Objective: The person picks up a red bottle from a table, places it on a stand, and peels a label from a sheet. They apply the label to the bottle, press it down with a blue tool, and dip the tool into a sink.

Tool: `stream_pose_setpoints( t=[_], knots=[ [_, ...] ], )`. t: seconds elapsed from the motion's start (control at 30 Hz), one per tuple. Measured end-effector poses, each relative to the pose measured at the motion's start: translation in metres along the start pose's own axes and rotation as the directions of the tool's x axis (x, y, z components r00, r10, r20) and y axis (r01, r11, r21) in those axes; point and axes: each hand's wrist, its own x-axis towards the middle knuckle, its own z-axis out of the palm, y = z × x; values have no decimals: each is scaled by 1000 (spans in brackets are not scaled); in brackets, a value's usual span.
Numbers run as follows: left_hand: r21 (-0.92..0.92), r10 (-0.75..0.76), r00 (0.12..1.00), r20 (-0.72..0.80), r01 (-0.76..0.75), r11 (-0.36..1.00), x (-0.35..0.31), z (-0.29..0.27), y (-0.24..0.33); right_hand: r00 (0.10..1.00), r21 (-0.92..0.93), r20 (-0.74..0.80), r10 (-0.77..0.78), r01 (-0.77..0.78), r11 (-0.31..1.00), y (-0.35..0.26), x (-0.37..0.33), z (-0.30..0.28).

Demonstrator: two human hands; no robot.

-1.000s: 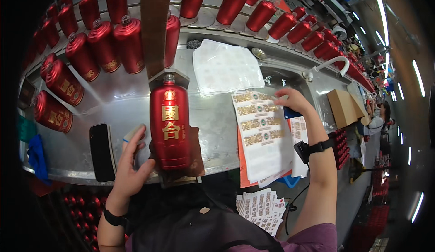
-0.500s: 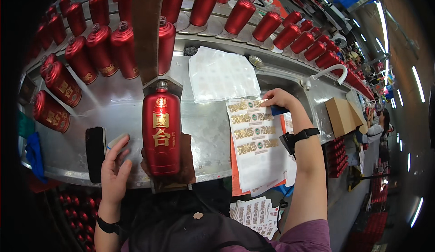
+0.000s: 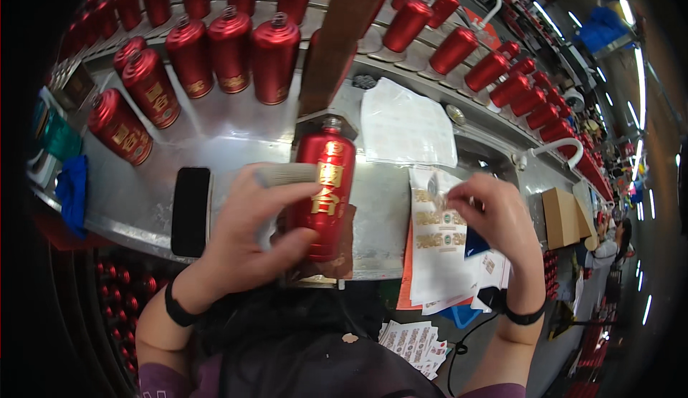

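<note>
A: Big workshop, strip lights far R. Where's the red bottle?

B: Front edge of the metal worktop, btwn the hands, neck pointing away, brown cloth under it. Lying or just tilted, can't tell.

A: How far along?

B: Partway, I'd judge. Big gold characters are on it; no gold band shows at its base, tho the thumb may hide some. The finished-looking bottles upper L do have gold low down. On the label sheet, gold rows remain up top, lower part's bare, so plenty left.

A: Grip?

B: L hand: thumb & forefinger apart, reaching round the bottle's L side; actual contact unclear. R hand: fingertips tog., looks like pinching a see-thru label over the sheet. Blurred, mind.

A: Rest of the surface & rm?

B: Black phone flat, L of the L hand. Whitish plastic sheet beyond the bottle, to its R. White tap & cardboard box further R. Curved line of red bottles behind. Loose printed sheets lower down, past the worktop edge.
</note>
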Motion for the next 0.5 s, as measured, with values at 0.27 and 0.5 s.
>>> stream_pose_setpoints(
  t=[0.27, 0.5],
  knots=[
    [-289, 167, 951, 259, -89, 953, 22, 31, 22, 956, 315, 14, -293, 274, 909, -101, -15, -10],
    [-276, -29, 974, 224, 91, 957, -5, -7, 9, 999, 679, -24, -45, 49, 733, -82, -18, 32]
  ],
)
